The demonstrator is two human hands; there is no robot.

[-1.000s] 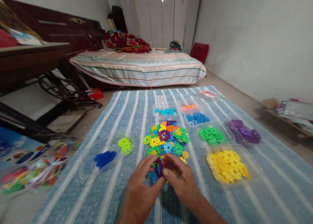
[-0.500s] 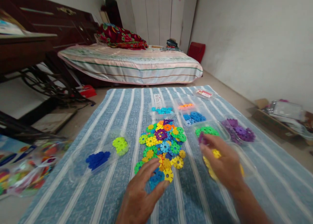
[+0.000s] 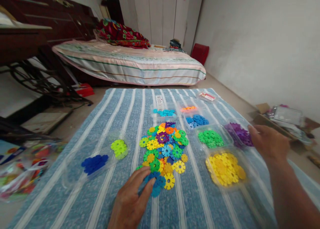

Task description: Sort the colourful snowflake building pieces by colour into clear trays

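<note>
My left hand (image 3: 133, 194) is at the near end of a mixed heap of colourful notched plastic discs (image 3: 166, 150). Its thumb and fingers are apart, close around blue discs (image 3: 156, 180); whether they touch is unclear. On the right, my right hand (image 3: 271, 144) has its bent fingers at the right rim of a clear plastic container (image 3: 231, 124) of purple pieces (image 3: 240, 134). They seem to grip that rim, and the fingertips are partly hidden. Nearby stand a container of green discs (image 3: 211, 139) and one of yellow discs (image 3: 226, 169).
Farther back are containers of light blue discs (image 3: 165, 113), orange discs (image 3: 188, 109) and blue discs (image 3: 197, 120). At left lie dark blue discs (image 3: 95, 164) and lime discs (image 3: 119, 149) in clear containers. A striped cloth (image 3: 100, 122) covers the table; a bed (image 3: 140, 65) stands beyond.
My right hand has moved right, from above the yellow and green containers to the purple one. The purple piece in its fingers no longer shows there. My left fingers have drawn closer together.
</note>
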